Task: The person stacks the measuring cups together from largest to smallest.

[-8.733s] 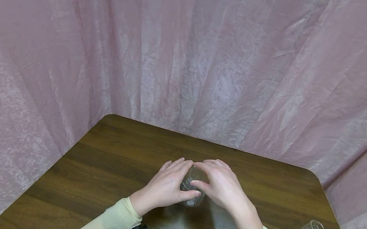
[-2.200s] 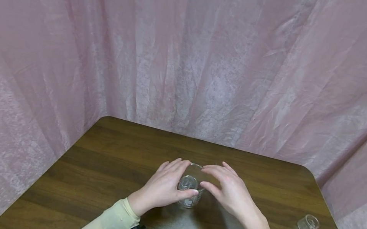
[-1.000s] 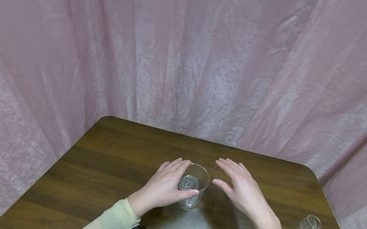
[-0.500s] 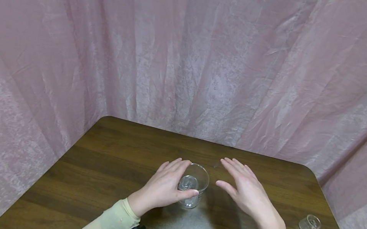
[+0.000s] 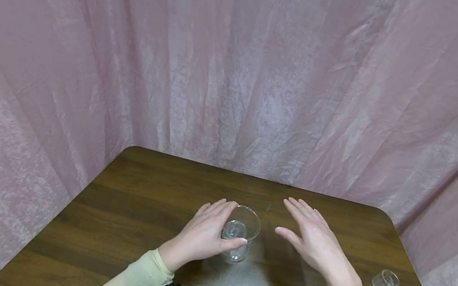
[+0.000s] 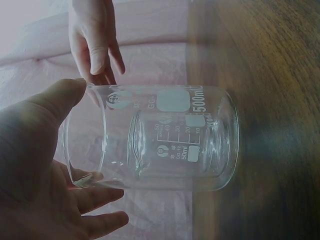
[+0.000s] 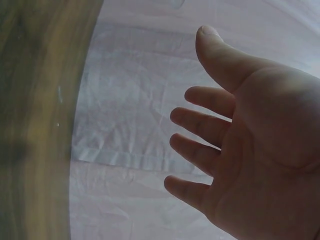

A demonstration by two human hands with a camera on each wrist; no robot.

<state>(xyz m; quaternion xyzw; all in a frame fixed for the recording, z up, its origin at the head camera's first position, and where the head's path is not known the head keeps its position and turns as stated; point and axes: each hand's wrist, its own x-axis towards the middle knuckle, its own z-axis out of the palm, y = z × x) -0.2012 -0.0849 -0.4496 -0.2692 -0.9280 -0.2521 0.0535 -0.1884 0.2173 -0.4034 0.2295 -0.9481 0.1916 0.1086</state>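
A large glass beaker [image 5: 248,227] is standing upright on the worktop [image 5: 133,208], with white print on its wall reading "500ml". Inside it, a small beaker [image 6: 172,145] is sitting near the bottom, bearing a scale and the print "50ml". Another volume mark is showing partly behind that print, so whether a further beaker is nested there is hard to tell.

At the large beaker's 9 o'clock, the left hand [image 5: 205,231] is holding it near the rim, thumb on the near side and fingers curving round the far side. At 3 o'clock, well apart from the glass, the right hand [image 5: 318,237] is hovering over the worktop, holding nothing, its thumb spreading wide from its fingers.

Farther out, also at about 3 o'clock, a lone beaker [image 5: 385,281] is standing near the worktop's side edge; its contents are too small to make out. A faint clear speck [image 5: 268,207] is lying at the large beaker's 1 to 2 o'clock. Beyond the worktop, at 12 o'clock, a pink curtain [image 5: 239,67] is hanging in folds.
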